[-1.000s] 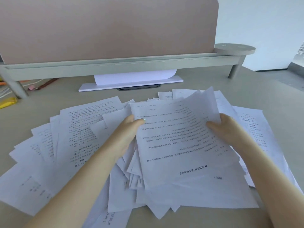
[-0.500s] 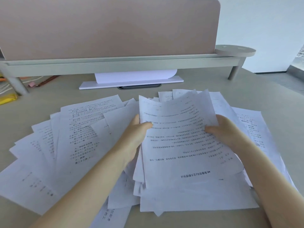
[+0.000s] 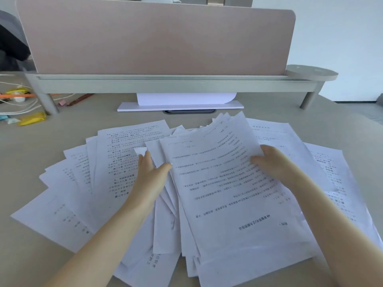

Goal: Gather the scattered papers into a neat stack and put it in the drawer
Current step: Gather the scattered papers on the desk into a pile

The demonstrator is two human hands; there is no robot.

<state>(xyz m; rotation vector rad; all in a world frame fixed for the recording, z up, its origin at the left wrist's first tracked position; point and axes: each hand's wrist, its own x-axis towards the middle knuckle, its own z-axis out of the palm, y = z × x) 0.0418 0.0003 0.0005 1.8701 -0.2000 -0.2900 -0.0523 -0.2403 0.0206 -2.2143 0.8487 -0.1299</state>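
Gathering step, and only partway through by the look of it: the right hand (image 3: 275, 164) is clamped on the right edge of a loose bundle of papers (image 3: 223, 183) in the middle of the desk (image 3: 41, 152), thumb on top and fingers tucked out of sight beneath, so closed on the sheets. The left hand (image 3: 150, 175) lies flat and spread, thumb pressed to the bundle's left edge, fingers resting on the sheets alongside, gripping nothing. So the bundle sits squarely between the two hands, its corners ragged and fanned at the far and near ends. Plenty more to collect: a fan of sheets (image 3: 89, 179) spreads to the left under that forearm, and more pages (image 3: 331, 172) lie beyond the right wrist. No drawer visible from here. Next, I reckon, the left hand has to sweep that left fan inward and slide it under or onto the bundle, then both hands square the edges; thin paper will slip and skew, so a gentle inward squeeze
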